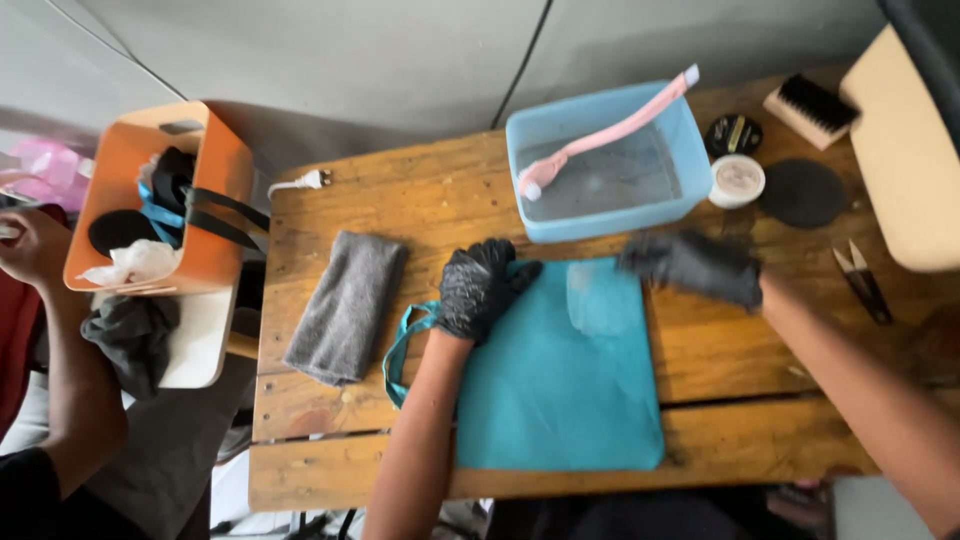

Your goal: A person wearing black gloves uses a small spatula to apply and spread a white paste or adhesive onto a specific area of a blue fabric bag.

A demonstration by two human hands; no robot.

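In the head view we look down on a wooden table point(330, 430). Our left hand point(478, 288), in a black glove, presses down on the far left corner of a teal cloth bag point(560, 390) that lies flat on the near middle of the table, its handle loops spilling off to the left. The fingers curl loosely on the fabric; we cannot tell whether they pinch it or only rest on it. Our right hand point(695, 265), also gloved in black, is blurred over the bag's far right corner, and we cannot tell whether it grips anything.

Just beyond the bag stands a light blue plastic tub point(690, 170) holding water, with a pink brush point(610, 130) leaning across it, its handle sticking out over the far rim. Left of the bag lies a folded grey towel point(345, 305). On the far right sit a small white jar point(737, 180), a round black lid point(802, 193), a wooden brush with black bristles point(812, 108) and small scissors point(865, 280). At the table's left end an orange basket point(215, 200) holds dark straps and cloths, and another person's hand point(35, 245) shows at the left edge.
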